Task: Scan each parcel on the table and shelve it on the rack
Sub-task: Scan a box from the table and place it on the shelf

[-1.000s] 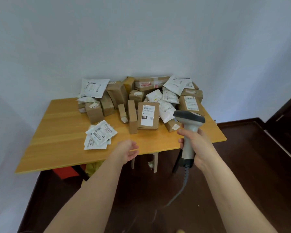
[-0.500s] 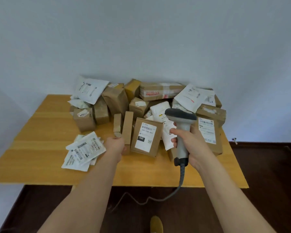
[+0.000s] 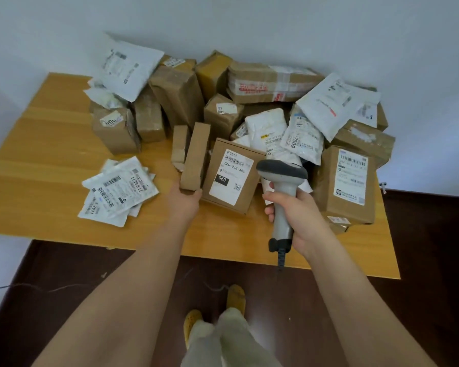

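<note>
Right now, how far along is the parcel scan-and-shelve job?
Done: nothing visibly; no rack is in view. In hand: the left hand grips the narrow brown cardboard box standing on edge, and the right hand holds the grey handheld barcode scanner. Left: the whole heap on the wooden table, including the labelled brown box marked 060 and the white mailer bags.

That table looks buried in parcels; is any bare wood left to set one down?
Yes. The wooden table is bare along its left side, beside the small taped box and the white mailer stack, and along the near edge under both forearms. The back and right are crowded with boxes and mailers up to the wall.
</note>
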The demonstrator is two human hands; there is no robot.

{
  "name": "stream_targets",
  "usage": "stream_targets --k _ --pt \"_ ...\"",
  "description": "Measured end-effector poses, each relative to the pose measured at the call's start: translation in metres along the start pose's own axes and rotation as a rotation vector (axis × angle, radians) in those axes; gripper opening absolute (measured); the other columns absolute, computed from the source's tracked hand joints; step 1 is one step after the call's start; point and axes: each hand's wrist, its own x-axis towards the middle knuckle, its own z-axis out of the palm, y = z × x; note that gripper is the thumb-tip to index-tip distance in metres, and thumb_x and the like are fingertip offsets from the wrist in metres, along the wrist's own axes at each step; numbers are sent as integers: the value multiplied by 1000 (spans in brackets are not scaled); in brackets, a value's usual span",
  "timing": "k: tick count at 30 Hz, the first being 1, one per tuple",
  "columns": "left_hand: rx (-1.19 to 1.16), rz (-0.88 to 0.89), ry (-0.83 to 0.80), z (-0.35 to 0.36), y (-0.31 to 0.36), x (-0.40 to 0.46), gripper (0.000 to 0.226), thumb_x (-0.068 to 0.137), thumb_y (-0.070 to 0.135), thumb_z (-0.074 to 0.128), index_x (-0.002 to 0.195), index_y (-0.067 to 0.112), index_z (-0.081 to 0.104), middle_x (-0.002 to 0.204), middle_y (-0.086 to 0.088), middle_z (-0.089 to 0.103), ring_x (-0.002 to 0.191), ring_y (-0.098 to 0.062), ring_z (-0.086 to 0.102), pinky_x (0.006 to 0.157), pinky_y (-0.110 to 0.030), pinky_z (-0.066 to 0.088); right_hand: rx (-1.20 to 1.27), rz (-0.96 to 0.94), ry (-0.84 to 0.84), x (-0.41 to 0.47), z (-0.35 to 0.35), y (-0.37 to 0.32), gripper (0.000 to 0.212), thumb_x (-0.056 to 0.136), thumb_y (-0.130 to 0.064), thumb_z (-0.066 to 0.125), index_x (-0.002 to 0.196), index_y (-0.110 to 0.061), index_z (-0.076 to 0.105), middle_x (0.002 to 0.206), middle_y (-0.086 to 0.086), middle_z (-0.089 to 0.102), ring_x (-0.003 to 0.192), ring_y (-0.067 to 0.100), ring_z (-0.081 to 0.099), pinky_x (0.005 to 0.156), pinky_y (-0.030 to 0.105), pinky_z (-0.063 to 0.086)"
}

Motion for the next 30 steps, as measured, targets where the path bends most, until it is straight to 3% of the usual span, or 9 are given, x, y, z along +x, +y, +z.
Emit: stream_targets --k 5,9,11,14,23,27,30 --pt "-189 -131 32 -28 -8 -11 45 84 19 67 128 13 56 116 -5 65 104 -25 65 93 -44 55 13 12 -16 -8 19 2 28 88 -6 69 115 -9 61 93 6 66 54 7 61 50 21 48" --pt "-318 -257 27 -65 -16 -18 31 85 18 67 114 12 60 105 -6 68 82 -16 66 58 -24 54 6 -1 -57 -19 43 -7 28 89 -8 68 116 -9 60 97 10 67 58 10 59 52 22 48" --pt "-367 -336 -2 -83 -18 -21 26 85 16 64 110 9 61 100 -9 67 75 -19 64 52 -23 51 8 -16 -80 -24 55 -10 28 90 -7 67 117 -9 59 95 10 64 56 9 59 51 23 48" --pt "-411 -444 -64 -104 -24 -27 15 85 16 60 100 12 61 94 -10 64 70 -23 62 54 -27 51 -9 -27 -111 -31 71 -9 28 89 -6 68 115 -9 60 91 8 63 55 8 59 51 23 48" --pt "-514 -714 -160 -138 -71 -45 36 80 13 53 116 7 51 106 -21 59 82 -33 63 62 -36 53 -129 5 -140 -43 97 14 28 88 -11 71 114 -12 61 92 7 66 54 7 61 49 20 48" --pt "-592 -761 -269 -131 -94 -48 36 87 5 53 123 5 53 118 -20 61 104 -34 62 82 -44 57 -176 34 -145 -46 105 23 30 90 -15 68 117 -10 55 100 13 69 50 5 59 49 21 49" --pt "-537 -761 -270 -116 -101 -52 32 95 6 57 127 6 52 120 -15 62 109 -30 60 95 -45 53 -180 64 -165 -53 109 27 33 93 -20 65 120 -8 50 99 11 64 51 8 59 50 22 50"
